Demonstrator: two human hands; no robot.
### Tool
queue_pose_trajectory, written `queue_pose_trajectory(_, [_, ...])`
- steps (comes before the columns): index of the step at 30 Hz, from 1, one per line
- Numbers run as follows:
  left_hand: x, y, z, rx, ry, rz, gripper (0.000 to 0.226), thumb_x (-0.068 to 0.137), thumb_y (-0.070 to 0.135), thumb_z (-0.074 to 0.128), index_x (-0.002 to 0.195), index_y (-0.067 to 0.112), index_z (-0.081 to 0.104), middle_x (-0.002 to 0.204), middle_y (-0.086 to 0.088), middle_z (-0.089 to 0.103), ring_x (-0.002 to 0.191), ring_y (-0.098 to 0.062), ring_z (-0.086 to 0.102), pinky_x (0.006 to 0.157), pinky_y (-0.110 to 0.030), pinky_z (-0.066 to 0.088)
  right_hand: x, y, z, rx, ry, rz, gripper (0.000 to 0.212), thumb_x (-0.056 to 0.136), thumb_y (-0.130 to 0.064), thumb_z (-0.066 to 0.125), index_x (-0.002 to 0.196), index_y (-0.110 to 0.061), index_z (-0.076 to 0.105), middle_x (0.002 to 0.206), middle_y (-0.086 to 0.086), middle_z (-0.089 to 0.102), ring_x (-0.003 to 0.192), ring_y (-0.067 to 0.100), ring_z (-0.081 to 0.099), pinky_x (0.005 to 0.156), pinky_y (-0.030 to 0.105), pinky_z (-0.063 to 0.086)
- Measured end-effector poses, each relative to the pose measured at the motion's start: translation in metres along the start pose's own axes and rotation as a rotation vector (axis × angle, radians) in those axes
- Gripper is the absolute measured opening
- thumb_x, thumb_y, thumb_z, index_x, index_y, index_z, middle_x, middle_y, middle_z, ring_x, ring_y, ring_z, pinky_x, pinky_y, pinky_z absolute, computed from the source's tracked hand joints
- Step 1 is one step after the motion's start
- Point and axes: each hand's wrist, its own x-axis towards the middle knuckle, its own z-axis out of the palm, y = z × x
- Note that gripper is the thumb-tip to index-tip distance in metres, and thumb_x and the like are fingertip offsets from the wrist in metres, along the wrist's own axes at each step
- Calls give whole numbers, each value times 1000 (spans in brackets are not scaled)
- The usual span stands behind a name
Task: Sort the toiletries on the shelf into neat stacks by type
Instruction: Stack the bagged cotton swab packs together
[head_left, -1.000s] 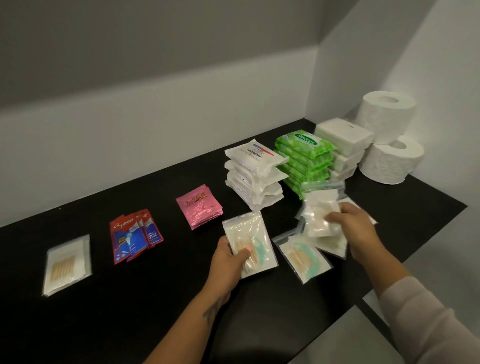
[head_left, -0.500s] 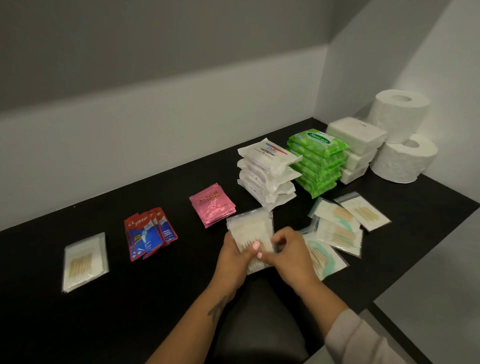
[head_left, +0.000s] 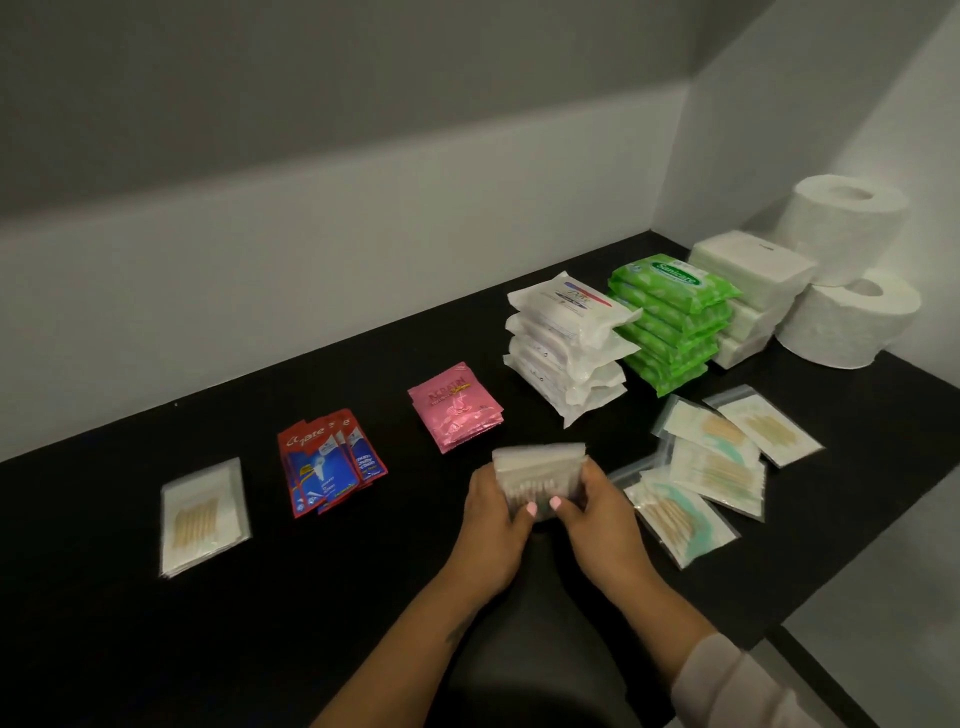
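Observation:
My left hand (head_left: 493, 525) and my right hand (head_left: 597, 519) grip a small bundle of clear cotton-swab packets (head_left: 540, 470) between them, held on edge just above the black shelf (head_left: 130, 623). To the right lie several loose clear packets (head_left: 711, 467) of the same kind, spread and overlapping. A separate stack of clear packets (head_left: 203, 514) lies at the far left. Red toothpaste sachets (head_left: 330, 462) and pink sachets (head_left: 456, 406) sit in small piles behind my hands.
At the back right stand a stack of white wipe packs (head_left: 566, 343), a stack of green wipe packs (head_left: 670, 317), white tissue packs (head_left: 748, 291) and two toilet rolls (head_left: 847, 275). Walls close the shelf at the back and right.
My right hand left the loose packets on the right and joined my left hand. Both hands now hold the packets upright as one bundle, where the left held one flat.

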Motion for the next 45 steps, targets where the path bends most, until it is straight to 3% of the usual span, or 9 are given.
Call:
queue_pose_trajectory(7, [3,7,-79,-91,183,-114,43,88,15,63,122,25,37,121,6,54,110,-6,56,84,-20,51,10,-64,41,56,-44,-60,40,86,-9,63,116,-29,46,96,-17,59,86,-4,60,62,9,47])
queue_pose_trajectory(12, [-10,-7,-165,119,363,-187,42,85,20,67,123,22,50,110,10,55,91,0,54,71,-10,42,14,-115,114,57,-169,-118,36,86,-7,63,118,-21,54,109,-7,62,91,0,59,66,9,48])
queue_pose_trajectory(14, [-17,-16,-198,199,400,-254,45,85,20,67,126,19,50,115,3,59,94,-5,55,77,-17,42,16,-134,148,20,-231,-139,39,86,-8,62,121,-20,52,112,-5,62,89,0,58,64,8,46])
queue_pose_trajectory(18, [-27,-37,-257,245,451,-437,55,84,18,68,134,9,46,124,-7,60,109,-19,58,82,-22,39,18,-163,212,-52,-343,-159,43,87,-10,62,127,-18,49,119,0,62,106,14,60,79,19,47])
queue_pose_trajectory(24, [-28,-79,-306,364,275,-684,39,87,28,64,122,10,57,115,-8,65,105,-21,61,80,-24,42,26,-172,284,-232,-466,-97,40,82,-12,62,121,-8,54,114,12,65,107,29,60,87,33,49])
queue_pose_trajectory(32, [-24,-97,-305,488,42,-784,38,95,29,50,128,9,51,124,-11,59,113,-23,57,97,-34,46,26,-156,309,-359,-520,-61,42,78,-15,63,119,-9,57,117,11,63,109,28,59,93,38,49])
queue_pose_trajectory(37, [-21,-109,-301,463,58,-828,49,94,36,51,135,10,43,130,-14,48,113,-25,54,96,-36,47,25,-153,310,-405,-528,-9,45,79,-24,65,122,-14,55,122,9,56,108,24,57,93,37,49])
queue_pose_trajectory(41, [-19,-108,-304,326,150,-912,68,91,33,56,146,6,24,139,-19,37,116,-29,52,92,-38,50,26,-155,306,-402,-483,0,50,82,-25,62,129,-12,49,129,10,44,118,28,48,97,36,43])
queue_pose_trajectory(45, [-15,-106,-304,317,172,-886,63,93,25,54,144,3,24,135,-18,47,117,-29,53,92,-38,48,22,-160,312,-270,-530,52,41,79,-27,64,118,-17,56,117,7,59,105,24,58,92,42,50])
